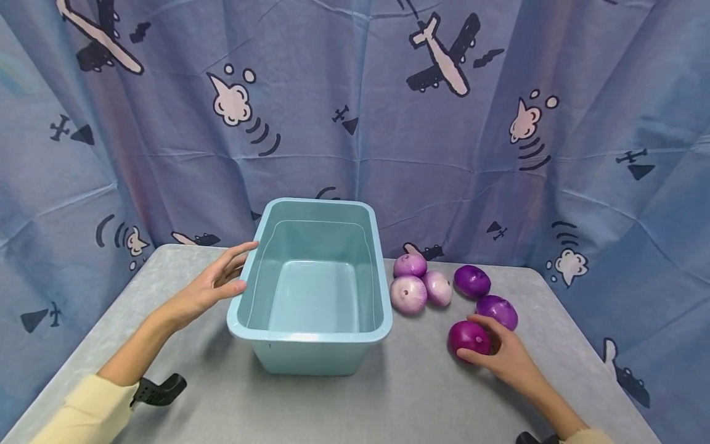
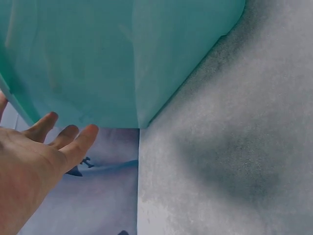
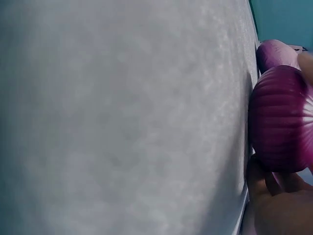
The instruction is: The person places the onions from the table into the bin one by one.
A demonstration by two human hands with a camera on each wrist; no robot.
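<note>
No text, label, brand or number can be read in any of the views. The marks on the blue curtain (image 1: 310,80) beyond the far edge of the worktop (image 1: 416,388) are printed pictures: airplanes (image 1: 444,60), cloud-like puffs (image 1: 232,105) and curved lines (image 1: 272,145).

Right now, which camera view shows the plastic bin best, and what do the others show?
The head view: it shows the bin from rim to base, inside included. The left wrist view shows part of its outer side; the right wrist view, just a patch in the top right corner.
</note>
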